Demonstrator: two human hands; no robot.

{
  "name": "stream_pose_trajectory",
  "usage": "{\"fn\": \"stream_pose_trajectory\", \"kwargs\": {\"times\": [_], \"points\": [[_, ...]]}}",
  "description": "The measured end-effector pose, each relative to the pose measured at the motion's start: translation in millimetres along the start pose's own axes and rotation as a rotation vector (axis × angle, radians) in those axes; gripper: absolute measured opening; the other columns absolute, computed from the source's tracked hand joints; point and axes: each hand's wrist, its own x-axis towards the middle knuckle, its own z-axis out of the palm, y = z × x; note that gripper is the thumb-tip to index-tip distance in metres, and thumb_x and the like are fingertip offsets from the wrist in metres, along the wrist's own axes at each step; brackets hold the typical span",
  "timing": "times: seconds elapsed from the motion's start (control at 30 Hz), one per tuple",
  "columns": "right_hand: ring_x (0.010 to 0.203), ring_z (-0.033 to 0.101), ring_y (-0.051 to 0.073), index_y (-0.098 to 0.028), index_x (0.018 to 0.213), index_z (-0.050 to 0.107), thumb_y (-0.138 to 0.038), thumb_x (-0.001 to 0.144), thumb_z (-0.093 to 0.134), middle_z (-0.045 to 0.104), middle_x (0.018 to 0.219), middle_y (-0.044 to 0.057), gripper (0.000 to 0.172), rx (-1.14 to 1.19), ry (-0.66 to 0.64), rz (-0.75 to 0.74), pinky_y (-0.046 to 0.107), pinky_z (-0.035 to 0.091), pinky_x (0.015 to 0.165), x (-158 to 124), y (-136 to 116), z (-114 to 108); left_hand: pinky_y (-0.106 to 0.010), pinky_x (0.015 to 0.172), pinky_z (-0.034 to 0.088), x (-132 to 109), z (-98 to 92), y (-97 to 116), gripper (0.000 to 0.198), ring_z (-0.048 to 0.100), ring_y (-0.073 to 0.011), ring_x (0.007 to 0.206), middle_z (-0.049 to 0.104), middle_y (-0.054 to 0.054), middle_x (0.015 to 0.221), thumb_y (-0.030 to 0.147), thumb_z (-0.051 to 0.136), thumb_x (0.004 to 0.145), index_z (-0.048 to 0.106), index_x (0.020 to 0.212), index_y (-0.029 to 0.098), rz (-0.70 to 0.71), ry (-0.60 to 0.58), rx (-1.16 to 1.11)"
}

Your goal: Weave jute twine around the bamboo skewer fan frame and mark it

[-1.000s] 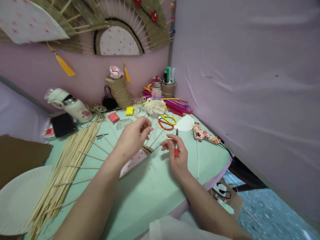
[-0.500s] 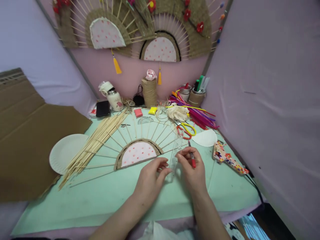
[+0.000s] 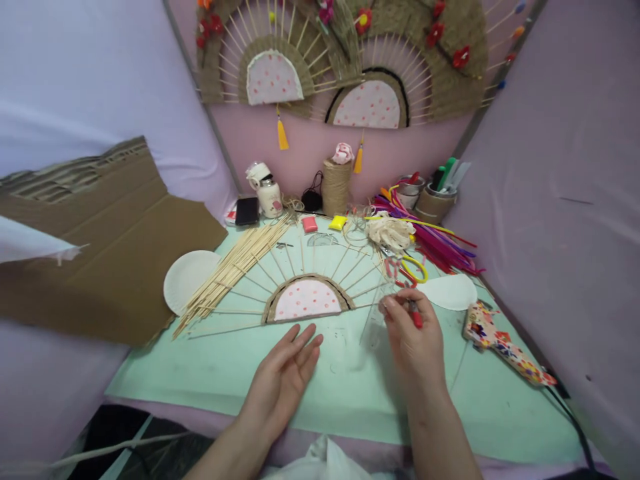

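My left hand (image 3: 286, 373) is open with its palm turned up, just below the half-round cardboard piece (image 3: 309, 300) that has a dotted white centre and thin sticks fanning out from it. Between the fingers of my right hand (image 3: 413, 327) are a clear ruler (image 3: 373, 323), pinched near its upper end and slanting down to the left, and a red marker (image 3: 415, 316). Red and yellow scissors (image 3: 414, 269) lie just beyond the right hand.
Left of the fan lie a bundle of sticks (image 3: 235, 270), a paper plate (image 3: 186, 281) and a large cardboard sheet (image 3: 120, 247). At right are a cut white plate (image 3: 453, 292) and a flowered glue gun (image 3: 505, 343). Behind stand a twine roll (image 3: 337, 187) and a bottle (image 3: 270, 199).
My left hand has moved away from the ruler and opened. The right hand still holds the ruler and marker. The whole view has shifted, so the table things appear further right.
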Motion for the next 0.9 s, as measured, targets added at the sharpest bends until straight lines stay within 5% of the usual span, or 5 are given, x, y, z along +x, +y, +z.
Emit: {"fn": "stream_pose_trajectory", "kwargs": {"times": [0.17, 0.33, 0.5, 0.8, 0.9], "points": [[0.065, 0.051, 0.012, -0.02, 0.084, 0.054, -0.03, 0.069, 0.071, 0.055, 0.07, -0.003, 0.024, -0.174, -0.268, -0.081, 0.024, 0.043, 0.065, 36, 3, 50, -0.02, 0.071, 0.057, 7, 0.1, 17, 0.034, 0.068, -0.0147, 0.09, 0.06, -0.016, 0.121, 0.001, 0.047, 0.081, 0.049, 0.113, 0.012, -0.14, -0.084, -0.238], [0.052, 0.044, 0.009, -0.019, 0.081, 0.053, -0.03, 0.064, 0.069, 0.052, 0.062, -0.006, 0.025, -0.181, -0.348, 0.038, 0.021, 0.038, 0.051, 55, 35, 82, -0.015, 0.06, 0.056, 12, 0.4, 22, 0.022, 0.068, -0.0096, 0.07, 0.067, -0.012, 0.104, 0.003, 0.046, 0.084, 0.053, 0.103, 0.011, -0.227, -0.109, -0.305], [0.044, 0.04, 0.009, -0.02, 0.082, 0.052, -0.035, 0.062, 0.07, 0.05, 0.055, -0.008, 0.031, -0.214, -0.391, 0.122, 0.021, 0.031, 0.043, 48, 41, 77, -0.013, 0.046, 0.052, 31, 6.5, 21, 0.004, 0.062, -0.0071, 0.052, 0.068, -0.007, 0.077, 0.013, 0.052, 0.087, 0.055, 0.088, 0.01, -0.219, -0.083, -0.106], [0.044, 0.038, 0.01, -0.021, 0.082, 0.053, -0.036, 0.062, 0.071, 0.051, 0.055, -0.007, 0.031, -0.278, -0.396, 0.124, 0.023, 0.029, 0.043, 45, 28, 69, -0.012, 0.034, 0.041, 51, 25.8, 18, 0.033, 0.055, -0.0069, 0.039, 0.061, -0.003, 0.056, 0.041, 0.05, 0.089, 0.055, 0.077, 0.011, -0.163, -0.027, 0.156], [0.049, 0.041, 0.01, -0.021, 0.08, 0.054, -0.035, 0.064, 0.071, 0.05, 0.057, -0.006, 0.027, -0.27, -0.394, 0.058, 0.023, 0.033, 0.046, 43, 24, 68, -0.014, 0.033, 0.041, 52, 26.3, 15, 0.03, 0.056, -0.0078, 0.04, 0.062, -0.003, 0.059, 0.04, 0.053, 0.087, 0.057, 0.081, 0.011, -0.027, -0.036, 0.271]]}}
